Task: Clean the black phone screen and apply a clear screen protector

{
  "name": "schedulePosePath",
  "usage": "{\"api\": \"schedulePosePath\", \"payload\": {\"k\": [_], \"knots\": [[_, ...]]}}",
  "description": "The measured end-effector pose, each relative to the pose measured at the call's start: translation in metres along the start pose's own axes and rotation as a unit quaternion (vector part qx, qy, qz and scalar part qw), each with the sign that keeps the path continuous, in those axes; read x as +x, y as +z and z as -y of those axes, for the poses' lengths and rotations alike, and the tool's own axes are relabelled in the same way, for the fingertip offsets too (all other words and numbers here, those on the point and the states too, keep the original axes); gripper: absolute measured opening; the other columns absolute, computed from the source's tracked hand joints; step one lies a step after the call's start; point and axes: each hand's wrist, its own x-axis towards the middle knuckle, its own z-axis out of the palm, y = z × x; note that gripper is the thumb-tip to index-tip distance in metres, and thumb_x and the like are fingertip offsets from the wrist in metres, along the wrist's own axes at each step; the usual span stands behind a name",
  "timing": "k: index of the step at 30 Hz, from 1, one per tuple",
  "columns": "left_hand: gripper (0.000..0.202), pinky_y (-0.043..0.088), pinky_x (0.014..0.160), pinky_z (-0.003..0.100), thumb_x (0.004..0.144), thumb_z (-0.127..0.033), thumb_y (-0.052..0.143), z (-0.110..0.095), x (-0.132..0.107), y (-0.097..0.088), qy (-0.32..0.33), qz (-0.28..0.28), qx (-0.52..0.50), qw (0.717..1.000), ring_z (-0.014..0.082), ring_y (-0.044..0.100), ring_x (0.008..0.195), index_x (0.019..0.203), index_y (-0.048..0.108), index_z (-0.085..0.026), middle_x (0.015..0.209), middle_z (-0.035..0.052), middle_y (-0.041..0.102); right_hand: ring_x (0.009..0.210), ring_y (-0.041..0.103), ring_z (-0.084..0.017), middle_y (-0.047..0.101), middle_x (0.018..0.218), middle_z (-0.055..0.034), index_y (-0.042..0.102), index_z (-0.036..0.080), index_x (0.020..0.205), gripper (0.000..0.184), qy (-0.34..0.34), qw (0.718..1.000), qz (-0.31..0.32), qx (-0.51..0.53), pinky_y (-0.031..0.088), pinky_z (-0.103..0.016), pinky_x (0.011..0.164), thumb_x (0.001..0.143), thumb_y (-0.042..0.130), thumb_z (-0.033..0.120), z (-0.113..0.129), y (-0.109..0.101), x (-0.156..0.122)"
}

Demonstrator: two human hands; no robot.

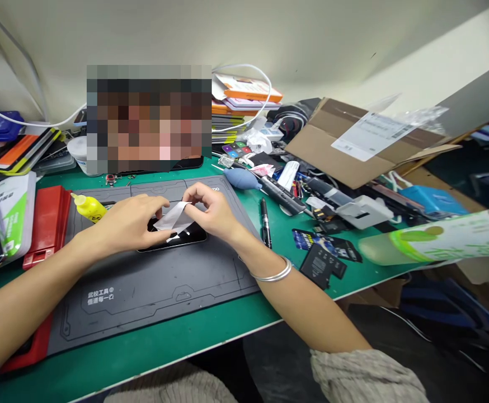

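Observation:
A black smartphone (pixel 194 239) lies face up on the dark grey work mat (pixel 164 285), its glossy screen reflecting light. Over the screen is a thin white wipe (pixel 173 217), partly lifted and folded. My right hand (pixel 211 214) pinches the wipe's upper right corner between thumb and fingers. At the phone's left side rests my left hand (pixel 129 221), its thumb and fingers apart beside the wipe's left edge. Whether those fingertips touch the wipe is hard to tell. Both hands cover parts of the phone.
Left of the mat are a yellow bottle (pixel 87 207) and a red case (pixel 49 215). A blue air blower (pixel 241 178), a black pen (pixel 265 224) and phone batteries (pixel 322 263) lie to the right. Behind them stands a cardboard box (pixel 332 140); a green-labelled bottle (pixel 450 238) juts over the right edge.

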Motion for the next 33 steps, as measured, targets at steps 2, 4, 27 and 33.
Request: {"api": "schedulePosePath", "payload": {"k": [2,4,27,33], "knots": [[0.043,0.044,0.070,0.033,0.085,-0.051,0.058,-0.002,0.000,-0.001,0.008,-0.011,-0.016,1.000,0.0250,0.064,0.086,0.113,0.062,-0.020,0.097,0.0067,0.070,0.064,0.054,-0.014,0.060,0.069,0.0024,0.054,0.023,0.078,0.003,-0.004,1.000,0.007,0.015,0.045,-0.029,0.062,0.075,0.053,0.025,0.004,0.003,-0.002],[0.041,0.044,0.070,0.032,0.085,-0.051,0.059,-0.005,-0.001,-0.001,0.019,-0.018,-0.030,0.999,0.0237,0.064,0.084,0.110,0.062,-0.019,0.095,0.0062,0.069,0.062,0.054,-0.013,0.060,0.068,0.0029,0.055,0.023,0.079,0.004,-0.008,0.999,0.020,0.029,0.044,-0.028,0.058,0.076,0.053,0.024,0.008,0.007,-0.005],[0.037,0.040,0.058,0.026,0.080,-0.016,0.046,-0.005,-0.001,0.004,-0.010,-0.085,-0.105,0.991,0.0175,0.065,0.066,0.117,0.053,-0.020,0.082,-0.0003,0.072,0.075,0.059,-0.015,0.063,0.086,-0.0003,0.052,0.024,0.091,0.027,-0.014,0.999,0.035,0.020,0.051,-0.030,0.067,0.073,0.071,0.030,0.015,0.016,-0.013],[0.027,0.046,0.059,0.026,0.076,-0.023,0.053,-0.005,0.002,0.002,-0.041,-0.138,-0.305,0.941,0.0158,0.066,0.069,0.103,0.049,-0.020,0.081,0.0006,0.070,0.071,0.057,-0.015,0.062,0.077,0.0004,0.054,0.023,0.078,0.013,0.037,0.998,0.034,0.043,0.048,-0.031,0.067,0.075,0.065,0.029,0.012,0.013,-0.009]]}}
